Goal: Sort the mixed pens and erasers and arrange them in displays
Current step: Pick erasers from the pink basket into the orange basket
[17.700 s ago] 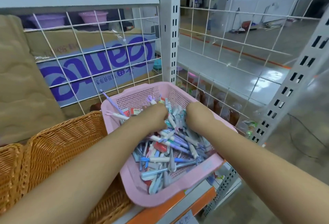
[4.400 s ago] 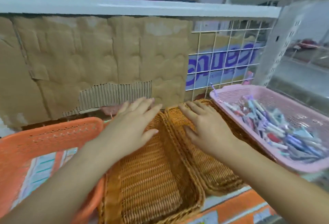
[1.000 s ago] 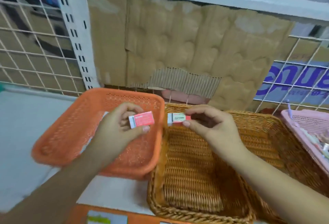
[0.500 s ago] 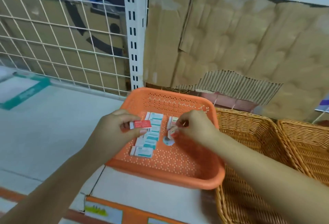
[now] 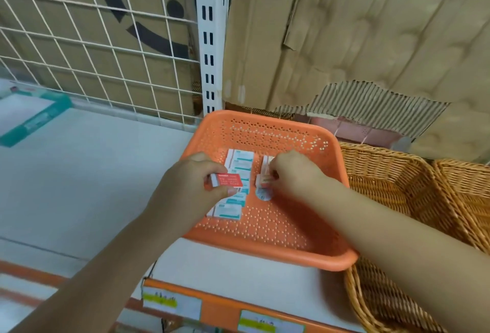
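Where both hands work (head view): over the orange basket (image 5: 265,252), which sits on the white shelf (image 5: 79,173).
Left hand (image 5: 191,187): above the basket's left half, thumb and fingers pinching a red eraser (image 5: 228,180).
Right hand (image 5: 294,173): above the basket's middle, fingertips closed on a small pale eraser (image 5: 263,179); whether it touches the basket floor, I cannot tell.
Teal erasers (image 5: 240,163): one column on the basket floor, partly under the left hand.
Round eraser (image 5: 263,195): on the basket floor, just beside the right hand.
Wicker baskets (image 5: 384,173): just beside the orange basket's right side.
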